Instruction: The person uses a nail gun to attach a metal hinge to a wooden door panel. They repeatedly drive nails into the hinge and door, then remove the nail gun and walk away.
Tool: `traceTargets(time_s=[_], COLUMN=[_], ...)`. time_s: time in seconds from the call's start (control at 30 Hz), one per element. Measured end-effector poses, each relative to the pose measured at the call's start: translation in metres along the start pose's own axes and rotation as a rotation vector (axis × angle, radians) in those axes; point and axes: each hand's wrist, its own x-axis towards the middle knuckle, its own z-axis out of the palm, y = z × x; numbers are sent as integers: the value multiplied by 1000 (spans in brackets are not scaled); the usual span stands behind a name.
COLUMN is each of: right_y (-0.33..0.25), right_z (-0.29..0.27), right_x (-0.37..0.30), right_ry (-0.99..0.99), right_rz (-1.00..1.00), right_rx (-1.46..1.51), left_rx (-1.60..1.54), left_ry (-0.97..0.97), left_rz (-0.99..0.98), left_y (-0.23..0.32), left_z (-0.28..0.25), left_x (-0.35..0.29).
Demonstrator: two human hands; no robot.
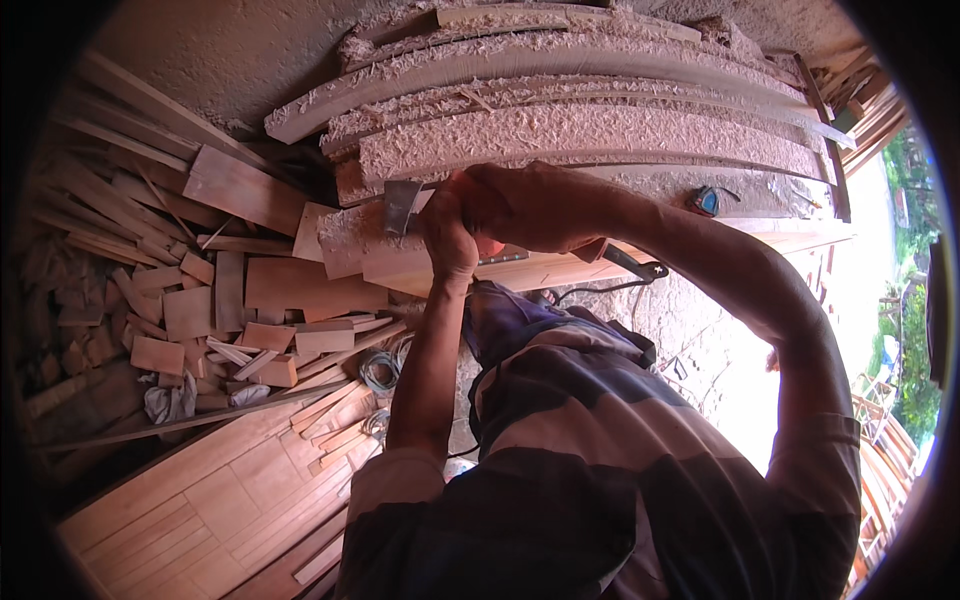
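My left hand [447,232] and my right hand [515,205] meet over the near edge of the wooden bench, fingers closed. Both are wrapped about a red-orange tool [488,245], mostly hidden by the hands, so its kind cannot be made out. A flat grey metal plate [402,207] sticks out just left of my left hand. Below the hands runs the side of a pale board [560,268]. Under my right forearm a dark tool-like piece with a cable [635,266] shows at the bench edge. A blue tape measure [705,201] lies beyond that forearm.
Long planks [590,135] covered in wood shavings are stacked on the far side. Offcuts [185,315] pile up at the left, beside a coil of wire [379,371]. A panelled wooden door-like piece [225,500] lies at lower left. Bright daylight enters at the right.
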Motion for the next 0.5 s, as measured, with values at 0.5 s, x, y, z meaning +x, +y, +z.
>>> traceTargets(time_s=[0.5], right_y=[-12], right_z=[-21], right_x=[-37], right_ry=[113], right_rz=[-336], right_rx=[-381], left_rx=[809], left_ry=[-163], left_rz=[174], left_y=[-91], left_z=[-121], left_x=[-58])
